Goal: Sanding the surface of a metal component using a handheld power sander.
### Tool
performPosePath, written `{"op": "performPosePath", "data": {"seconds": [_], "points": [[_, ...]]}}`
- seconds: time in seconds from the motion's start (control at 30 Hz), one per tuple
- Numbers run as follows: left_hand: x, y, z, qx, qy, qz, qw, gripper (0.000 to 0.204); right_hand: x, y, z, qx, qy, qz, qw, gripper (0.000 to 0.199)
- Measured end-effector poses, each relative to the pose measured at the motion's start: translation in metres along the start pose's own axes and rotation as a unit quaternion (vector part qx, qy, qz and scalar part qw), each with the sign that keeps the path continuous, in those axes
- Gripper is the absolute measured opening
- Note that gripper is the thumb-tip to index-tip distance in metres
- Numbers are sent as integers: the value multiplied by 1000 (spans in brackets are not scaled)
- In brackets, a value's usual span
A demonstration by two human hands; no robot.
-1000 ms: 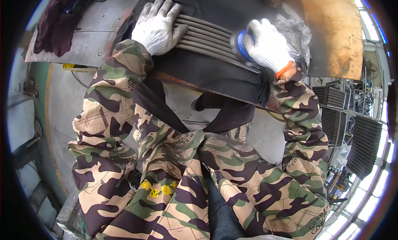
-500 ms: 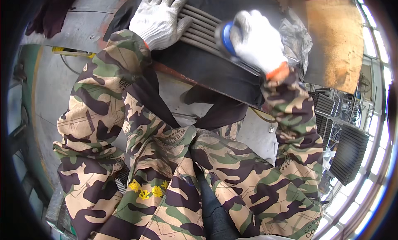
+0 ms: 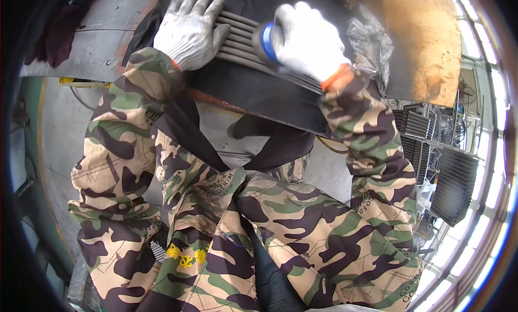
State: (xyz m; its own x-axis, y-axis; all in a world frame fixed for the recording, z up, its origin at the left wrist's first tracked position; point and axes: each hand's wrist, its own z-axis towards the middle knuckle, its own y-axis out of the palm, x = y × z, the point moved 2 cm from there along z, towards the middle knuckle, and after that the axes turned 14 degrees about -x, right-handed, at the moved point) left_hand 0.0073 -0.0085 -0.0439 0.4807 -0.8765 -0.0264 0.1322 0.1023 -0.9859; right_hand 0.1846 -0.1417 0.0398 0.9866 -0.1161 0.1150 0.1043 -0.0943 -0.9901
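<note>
Currently: left hand point(image 3: 190, 29) in white knit glove, fingers spread, palm pressed flat on ribbed dark panel point(image 3: 243, 48). Right hand point(image 3: 308, 39), same glove type, closed around blue-rimmed round tool point(image 3: 266, 41), tool face against ribs just beside left hand. Panel lies across dark workbench point(image 3: 253, 96) at top of view, near edge running diagonally toward right. Crumpled grey rag point(image 3: 372, 42) close behind right hand. Rust-brown sheet point(image 3: 426, 48) bounds right side. Stacked dark grilles point(image 3: 453, 177) well apart, lower right. Open grey floor point(image 3: 59, 145) to left.
</note>
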Motion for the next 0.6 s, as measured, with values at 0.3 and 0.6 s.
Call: {"op": "performPosePath", "data": {"seconds": [0.3, 0.6], "points": [[2, 1, -4, 5, -9, -15, 1000, 53, 14, 1, 13, 14, 7, -19, 1000, 31], [13, 0, 38, 13, -34, -69, 997, 61, 16, -11, 7, 58, 6, -4, 998, 17]]}}
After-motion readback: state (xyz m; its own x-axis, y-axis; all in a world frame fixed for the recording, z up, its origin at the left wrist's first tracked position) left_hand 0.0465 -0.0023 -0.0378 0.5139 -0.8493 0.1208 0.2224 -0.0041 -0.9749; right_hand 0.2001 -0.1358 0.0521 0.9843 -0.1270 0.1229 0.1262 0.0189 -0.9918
